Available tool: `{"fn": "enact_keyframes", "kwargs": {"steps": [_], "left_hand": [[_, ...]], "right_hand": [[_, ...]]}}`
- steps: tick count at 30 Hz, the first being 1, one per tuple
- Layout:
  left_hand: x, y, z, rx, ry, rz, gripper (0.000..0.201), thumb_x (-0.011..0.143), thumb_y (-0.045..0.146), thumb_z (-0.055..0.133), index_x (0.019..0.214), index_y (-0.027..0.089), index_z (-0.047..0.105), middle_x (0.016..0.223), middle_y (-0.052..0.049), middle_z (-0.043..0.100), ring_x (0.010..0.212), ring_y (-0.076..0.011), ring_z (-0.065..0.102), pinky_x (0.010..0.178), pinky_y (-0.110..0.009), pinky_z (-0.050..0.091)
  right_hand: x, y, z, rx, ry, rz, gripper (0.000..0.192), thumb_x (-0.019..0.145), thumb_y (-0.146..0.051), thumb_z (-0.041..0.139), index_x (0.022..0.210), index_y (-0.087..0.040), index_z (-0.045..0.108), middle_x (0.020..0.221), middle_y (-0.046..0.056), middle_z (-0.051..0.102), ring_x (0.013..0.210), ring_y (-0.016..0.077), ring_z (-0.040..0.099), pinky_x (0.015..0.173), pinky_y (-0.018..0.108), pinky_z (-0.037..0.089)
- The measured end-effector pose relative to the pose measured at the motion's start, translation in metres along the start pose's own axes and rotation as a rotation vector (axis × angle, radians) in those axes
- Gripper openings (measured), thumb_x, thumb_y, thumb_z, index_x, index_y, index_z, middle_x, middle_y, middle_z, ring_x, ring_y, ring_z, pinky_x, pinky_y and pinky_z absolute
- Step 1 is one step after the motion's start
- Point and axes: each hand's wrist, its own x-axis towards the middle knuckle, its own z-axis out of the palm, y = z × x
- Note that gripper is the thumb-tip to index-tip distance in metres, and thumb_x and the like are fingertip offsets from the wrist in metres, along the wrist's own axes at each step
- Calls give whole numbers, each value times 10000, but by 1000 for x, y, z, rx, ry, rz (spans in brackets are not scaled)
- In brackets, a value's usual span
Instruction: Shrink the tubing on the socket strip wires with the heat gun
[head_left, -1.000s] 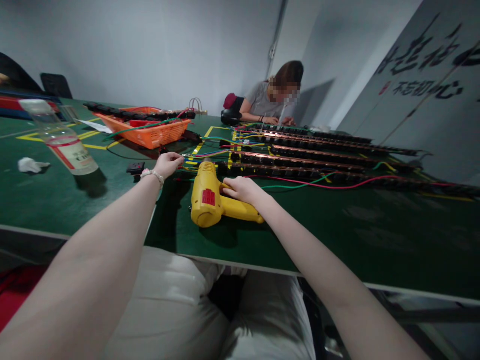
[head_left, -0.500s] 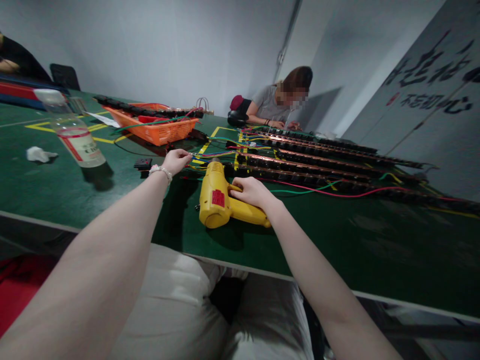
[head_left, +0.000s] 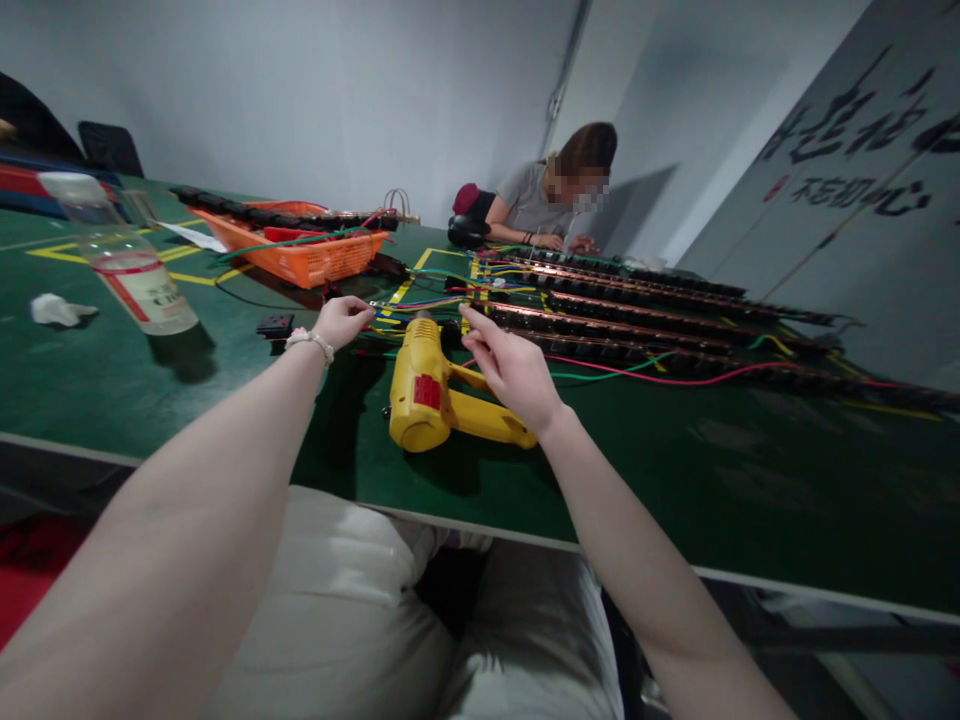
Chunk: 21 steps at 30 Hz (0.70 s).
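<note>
Now the right hand (head_left: 514, 370) is lifting off the yellow heat gun (head_left: 431, 390); a moment ago it was lying on the gun's handle. Its fingers are spread and a little bent, holding nothing, just above the gun. The gun is lying on its side in the same spot as before, near the front edge of the green table (head_left: 750, 470), between the two arms.

The left hand (head_left: 341, 320) is staying where it was, out past the gun's nose. Its fingers are pinching the ends of a bunch of colored wires (head_left: 416, 303). A white bead bracelet (head_left: 309, 340) is sitting on that wrist.

Counting from big to small: one table. Four long black strips (head_left: 637, 325) with copper bars are lying side by side to the right, and I cannot tell if more lie behind them. One orange basket (head_left: 300, 260) is sitting at the back left with more black strips across it. One other person (head_left: 555, 195) is working at the far end. One clear bottle (head_left: 120, 265) is standing on the left. One small black socket part (head_left: 275, 325) is lying near the left wrist. One white crumpled paper (head_left: 56, 310) is lying far left.
</note>
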Motion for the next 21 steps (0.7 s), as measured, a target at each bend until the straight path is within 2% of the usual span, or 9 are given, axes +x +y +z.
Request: {"fn": "enact_keyframes", "kwargs": {"steps": [3, 7, 10, 14, 16, 18, 21], "left_hand": [[-3, 1, -1, 43, -11, 26, 178, 714, 290, 611, 776, 152, 705, 727, -62, 695, 735, -195, 628, 734, -273, 496], [-6, 2, -3, 43, -22, 27, 154, 693, 292, 635, 751, 166, 703, 715, -65, 698, 755, -214, 649, 756, -286, 503], [-7, 0, -3, 70, -19, 45, 133, 676, 292, 650, 722, 177, 699, 740, -75, 704, 792, -232, 656, 775, -299, 501], [-8, -3, -4, 123, -28, 82, 120, 679, 282, 618, 716, 196, 693, 739, -62, 702, 783, -229, 646, 769, -292, 498], [-9, -4, -4, 138, -38, 90, 134, 684, 287, 601, 728, 199, 692, 735, -57, 697, 772, -224, 639, 762, -289, 496], [-10, -4, -4, 151, -40, 95, 149, 690, 297, 591, 738, 198, 691, 740, -59, 690, 770, -223, 633, 766, -293, 492], [-9, -5, -4, 174, -32, 106, 161, 702, 309, 585, 750, 197, 691, 764, -69, 685, 782, -229, 630, 775, -305, 483]], "right_hand": [[-2, 2, 0, 31, 90, 102, 471, 1017, -410, 227, 1307, -229, 551, 949, 53, 690, 811, 181, 624, 775, 293, 469], [-2, 12, -2, 16, 194, 233, 588, 1026, -411, 76, 1147, -192, 609, 842, 63, 673, 673, 154, 592, 656, 260, 422], [-2, 14, -3, -64, 141, 205, 548, 1030, -390, 102, 1131, -194, 603, 865, 66, 667, 725, 163, 608, 687, 260, 400], [-2, 10, 1, -122, 66, 68, 518, 1026, -371, 156, 1126, -169, 622, 934, 76, 674, 851, 184, 606, 798, 274, 387], [-1, 8, 4, -111, 13, 10, 495, 1022, -401, 201, 1255, -167, 570, 1032, 83, 673, 916, 195, 598, 848, 290, 383], [1, 6, 6, -80, -73, -42, 542, 996, -482, 294, 1441, -191, 401, 1208, 98, 626, 1032, 222, 576, 903, 325, 382], [0, 2, 8, -2, -223, -79, 834, 887, -650, 443, 1551, -252, 132, 1468, 111, 429, 1223, 283, 482, 995, 409, 358]]}}
